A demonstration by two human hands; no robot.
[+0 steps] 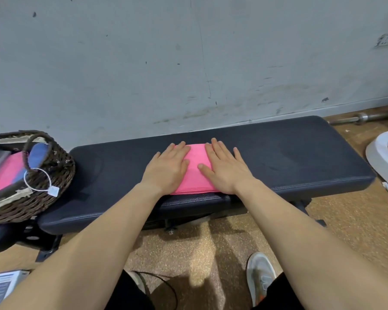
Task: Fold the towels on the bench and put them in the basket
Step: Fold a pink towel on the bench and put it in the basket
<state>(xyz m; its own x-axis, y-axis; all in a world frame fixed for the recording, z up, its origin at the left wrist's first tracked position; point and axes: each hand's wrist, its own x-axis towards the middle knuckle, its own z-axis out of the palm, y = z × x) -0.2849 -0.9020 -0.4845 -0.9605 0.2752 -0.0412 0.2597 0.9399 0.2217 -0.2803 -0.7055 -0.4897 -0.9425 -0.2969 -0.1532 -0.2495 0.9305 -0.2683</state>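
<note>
A folded pink towel (196,173) lies on the black padded bench (289,157), near its front edge at the middle. My left hand (168,166) lies flat on the towel's left side with straight fingers. My right hand (224,166) presses flat on its right side, fingers spread. Only the strip of towel between the two hands shows. A brown wicker basket (45,193) stands at the bench's left end and holds folded towels (7,173) in pink, grey and blue.
A grey scuffed wall runs right behind the bench. A barbell (363,118) lies on the floor at the far right, with a white curved object (381,157) nearer. My shoes (260,274) stand on the speckled floor below the bench.
</note>
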